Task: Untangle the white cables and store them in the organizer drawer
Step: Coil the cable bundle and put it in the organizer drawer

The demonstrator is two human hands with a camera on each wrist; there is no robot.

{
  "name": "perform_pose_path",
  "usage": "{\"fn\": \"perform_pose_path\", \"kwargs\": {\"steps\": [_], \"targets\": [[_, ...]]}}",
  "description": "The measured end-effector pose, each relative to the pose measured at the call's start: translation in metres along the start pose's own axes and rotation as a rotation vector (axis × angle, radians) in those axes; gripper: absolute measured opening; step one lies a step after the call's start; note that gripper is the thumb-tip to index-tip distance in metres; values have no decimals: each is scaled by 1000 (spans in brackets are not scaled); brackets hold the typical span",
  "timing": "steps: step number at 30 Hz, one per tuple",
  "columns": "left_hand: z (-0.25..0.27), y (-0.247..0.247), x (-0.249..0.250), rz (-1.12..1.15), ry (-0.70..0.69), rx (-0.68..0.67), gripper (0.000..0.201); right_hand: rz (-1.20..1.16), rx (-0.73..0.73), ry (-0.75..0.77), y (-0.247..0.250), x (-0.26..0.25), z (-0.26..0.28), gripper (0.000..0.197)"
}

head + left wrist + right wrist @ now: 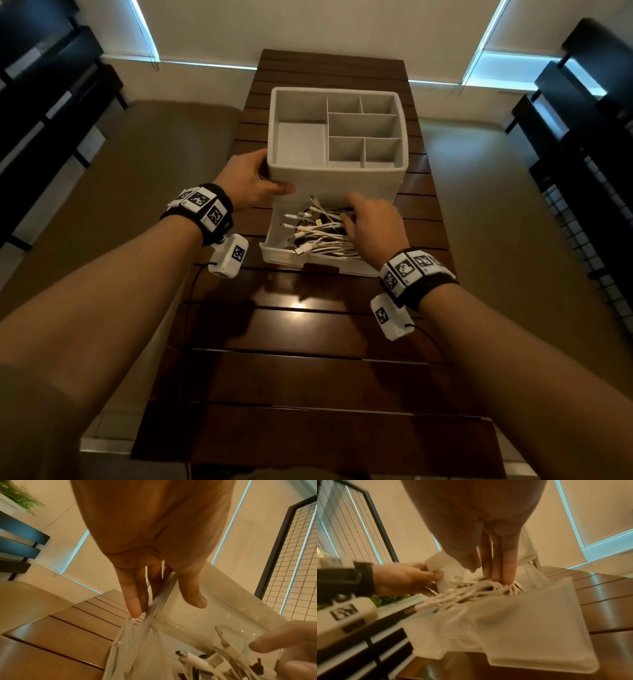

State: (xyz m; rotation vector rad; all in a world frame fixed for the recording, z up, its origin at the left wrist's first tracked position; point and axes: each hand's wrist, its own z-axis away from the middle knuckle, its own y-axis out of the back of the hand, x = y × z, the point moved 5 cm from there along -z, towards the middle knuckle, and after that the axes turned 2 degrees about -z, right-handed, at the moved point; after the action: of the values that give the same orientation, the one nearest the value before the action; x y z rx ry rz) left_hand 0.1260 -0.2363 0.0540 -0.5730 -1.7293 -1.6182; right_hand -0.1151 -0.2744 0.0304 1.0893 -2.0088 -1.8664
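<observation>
A white organizer (342, 181) with several open compartments on top stands on the wooden table. Its translucent bottom drawer (270, 251) is pulled out toward me and holds a pile of white cables (318, 236) with their plugs pointing left. My left hand (253, 181) grips the organizer's front left corner, with the thumb (197, 601) on the front face and the fingers (135, 608) along the side. My right hand (370, 222) reaches into the drawer. Its straight fingers (503, 577) press down on the cables (471, 592).
The slatted wooden table (308, 342) stretches toward me in front of the drawer. Black shelving (41, 102) stands at the left and more (582, 137) at the right, with a wire grid panel (589, 222) beside the table.
</observation>
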Motion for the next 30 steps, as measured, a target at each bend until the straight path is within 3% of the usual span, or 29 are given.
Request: {"fn": "perform_pose_path", "kwargs": {"steps": [2,4,6,8,16,21,26,28,30], "targets": [[0,0,1,2,1,-1,70,-99,-41,127,8,-11,11,32],[0,0,1,5,4,-6,69,-90,-259,212,1,-22,28,49],[1,0,1,4,9,-18,69,50,-468,204,-15,-20,41,73],[2,1,0,6,15,-25,69,203,-548,210,-25,-15,40,91],[2,2,-2,19,27,-32,67,351,-650,227,-31,-14,2,87],[-3,3,-1,-7,48,-35,69,238,-494,264,-21,-7,15,76],[-4,3,-1,-21,48,-37,70,202,-44,373,-5,-14,42,29],[-4,3,-1,-26,46,-42,71,156,-93,395,-13,-17,46,31],[-5,2,-1,-11,40,-45,71,154,-224,362,-23,-18,43,48]]}}
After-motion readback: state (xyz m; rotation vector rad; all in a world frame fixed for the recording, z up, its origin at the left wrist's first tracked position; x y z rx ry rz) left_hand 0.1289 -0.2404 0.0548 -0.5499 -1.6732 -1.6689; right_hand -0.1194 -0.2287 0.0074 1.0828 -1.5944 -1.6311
